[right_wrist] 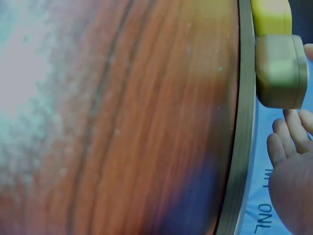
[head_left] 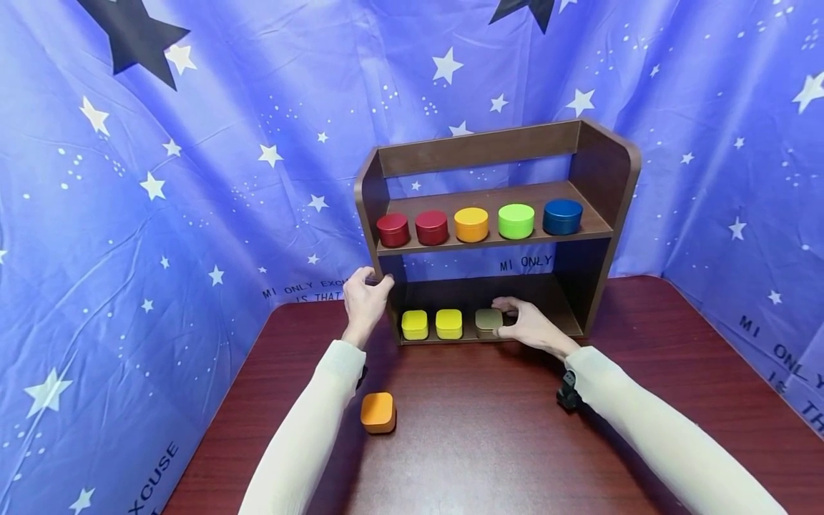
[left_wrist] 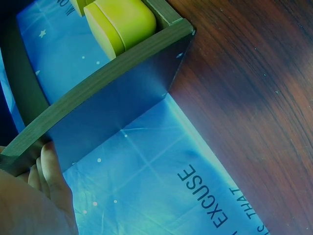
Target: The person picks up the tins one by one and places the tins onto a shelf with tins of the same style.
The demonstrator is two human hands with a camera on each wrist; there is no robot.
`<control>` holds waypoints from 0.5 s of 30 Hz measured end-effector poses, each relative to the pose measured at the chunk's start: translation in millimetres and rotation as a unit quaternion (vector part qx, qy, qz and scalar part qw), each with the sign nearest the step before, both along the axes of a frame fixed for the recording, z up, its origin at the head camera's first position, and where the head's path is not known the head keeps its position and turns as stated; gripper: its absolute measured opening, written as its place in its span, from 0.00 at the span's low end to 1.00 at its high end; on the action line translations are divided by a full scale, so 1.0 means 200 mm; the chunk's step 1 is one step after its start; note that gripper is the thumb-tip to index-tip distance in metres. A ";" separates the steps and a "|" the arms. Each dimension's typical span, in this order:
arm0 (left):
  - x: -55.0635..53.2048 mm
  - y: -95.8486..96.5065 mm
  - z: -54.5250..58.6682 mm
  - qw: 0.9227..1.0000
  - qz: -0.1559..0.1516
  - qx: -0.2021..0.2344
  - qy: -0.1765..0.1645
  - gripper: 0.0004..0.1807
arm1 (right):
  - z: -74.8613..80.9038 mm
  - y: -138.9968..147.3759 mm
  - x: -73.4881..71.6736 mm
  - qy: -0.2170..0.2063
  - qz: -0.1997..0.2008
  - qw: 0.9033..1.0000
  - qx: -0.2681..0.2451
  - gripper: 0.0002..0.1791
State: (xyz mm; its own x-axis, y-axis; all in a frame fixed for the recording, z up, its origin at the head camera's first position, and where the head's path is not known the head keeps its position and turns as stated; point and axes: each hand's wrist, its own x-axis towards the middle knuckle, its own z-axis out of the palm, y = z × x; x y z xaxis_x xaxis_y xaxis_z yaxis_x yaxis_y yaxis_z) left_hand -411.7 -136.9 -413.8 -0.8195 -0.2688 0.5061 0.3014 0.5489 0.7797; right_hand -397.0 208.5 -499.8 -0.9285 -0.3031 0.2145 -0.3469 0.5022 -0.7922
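My right hand [head_left: 531, 327] holds a square olive tin [head_left: 488, 322] on the lower board of the small brown shelf, thumb at its front right and fingers behind. Seen from the right wrist, the olive tin [right_wrist: 279, 71] sits close to the board's front edge, with a fingertip beside its lid and the other fingers apart from it. With the left hand [head_left: 365, 304] I grip the shelf's left side panel [left_wrist: 107, 78]; fingers show against its outer face. Two square yellow tins [head_left: 448, 324] stand left of the olive one.
On the shelf's upper board stands a row of round tins: two dark red [head_left: 431, 227], one yellow-orange [head_left: 471, 224], one lime green [head_left: 516, 221] and one blue [head_left: 562, 217]. A square orange tin [head_left: 378, 413] lies on the table near my left forearm. Behind hangs a starry blue curtain [head_left: 257, 93].
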 end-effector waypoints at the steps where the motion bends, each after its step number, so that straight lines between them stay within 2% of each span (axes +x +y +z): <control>1: 0.00 0.00 0.00 1.000 0.000 0.001 0.000 0.11 | 0.00 0.00 0.00 0.005 0.000 1.000 -0.003 0.39; 9: 0.00 0.00 0.00 1.000 -0.004 0.003 0.004 0.11 | 0.04 0.01 0.04 0.051 0.003 0.999 -0.014 0.36; 15: 0.00 0.00 0.00 1.000 -0.004 0.001 0.007 0.11 | 0.06 0.00 0.11 0.069 -0.003 0.997 -0.017 0.36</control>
